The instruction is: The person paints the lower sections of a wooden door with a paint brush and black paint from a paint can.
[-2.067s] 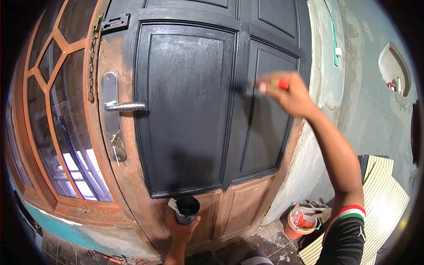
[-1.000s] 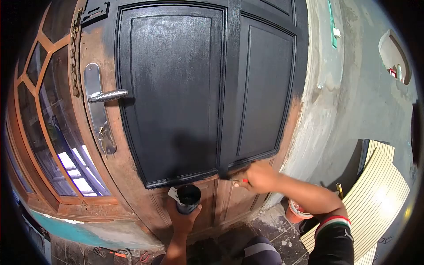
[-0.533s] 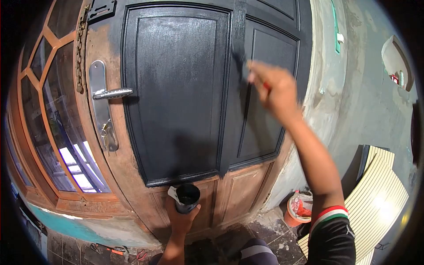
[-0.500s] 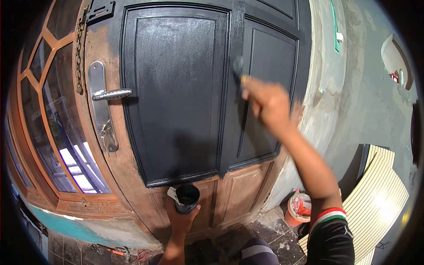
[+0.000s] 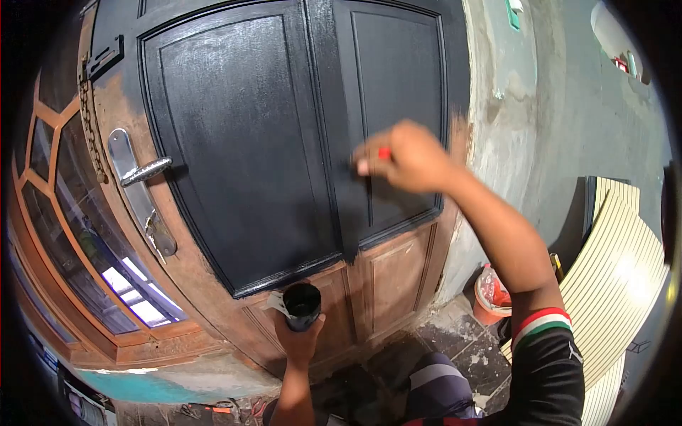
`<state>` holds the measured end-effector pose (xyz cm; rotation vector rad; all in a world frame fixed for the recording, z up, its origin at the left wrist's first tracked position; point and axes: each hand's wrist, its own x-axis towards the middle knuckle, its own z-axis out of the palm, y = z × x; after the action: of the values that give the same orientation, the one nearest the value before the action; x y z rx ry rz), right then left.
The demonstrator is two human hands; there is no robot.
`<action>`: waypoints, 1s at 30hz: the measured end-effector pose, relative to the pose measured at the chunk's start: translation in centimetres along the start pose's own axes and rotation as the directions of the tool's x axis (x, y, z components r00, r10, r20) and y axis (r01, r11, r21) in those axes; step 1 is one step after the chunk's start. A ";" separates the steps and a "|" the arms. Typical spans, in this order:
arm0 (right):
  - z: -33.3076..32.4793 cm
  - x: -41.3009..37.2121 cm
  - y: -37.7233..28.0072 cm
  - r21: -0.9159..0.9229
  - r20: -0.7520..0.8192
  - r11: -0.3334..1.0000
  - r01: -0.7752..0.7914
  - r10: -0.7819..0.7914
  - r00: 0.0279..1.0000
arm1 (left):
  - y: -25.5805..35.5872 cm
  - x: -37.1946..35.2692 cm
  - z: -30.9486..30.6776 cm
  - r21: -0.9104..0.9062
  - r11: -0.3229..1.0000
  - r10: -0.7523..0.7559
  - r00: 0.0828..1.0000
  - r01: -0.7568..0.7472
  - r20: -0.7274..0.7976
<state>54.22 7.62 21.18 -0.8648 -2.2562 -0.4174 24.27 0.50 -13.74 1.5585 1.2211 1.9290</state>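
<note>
My left hand (image 5: pixel 298 343) is wrapped round a dark cup (image 5: pixel 303 321) of black paint, held upright in front of the door's lower part. A pale scrap (image 5: pixel 277 301) sticks out beside the cup's rim. My right hand (image 5: pixel 415 160) grips a paintbrush, of which a bit of red handle (image 5: pixel 384 153) shows between the fingers. The bristles are mostly hidden and blurred, close to the strip between the two panels. The wooden door (image 5: pixel 234 135) is black above, while its lower panels (image 5: pixel 398 280) and left edge are bare brown wood.
At the left are a metal door handle (image 5: pixel 145 172), a hanging chain (image 5: pixel 91 131) and a wood-framed window (image 5: pixel 85 206). An orange bucket (image 5: pixel 490 309) stands right of the door, near ribbed cream panels (image 5: pixel 611 270). Tools (image 5: pixel 224 407) lie on the floor.
My right hand has moved down along the strip between the panels with the paintbrush. The view has shifted and tilted, while my left hand still holds the cup.
</note>
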 end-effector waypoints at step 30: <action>8.3 3.3 -3.6 -0.198 -0.726 0.970 0.139 -0.240 0.645 | -1.0 0.6 -0.7 0.033 0.994 0.104 0.995 -0.103 -0.006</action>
<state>45.94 10.66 17.32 -0.3796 -1.5398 -0.8491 23.24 1.24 -14.24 1.6627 1.2032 1.9901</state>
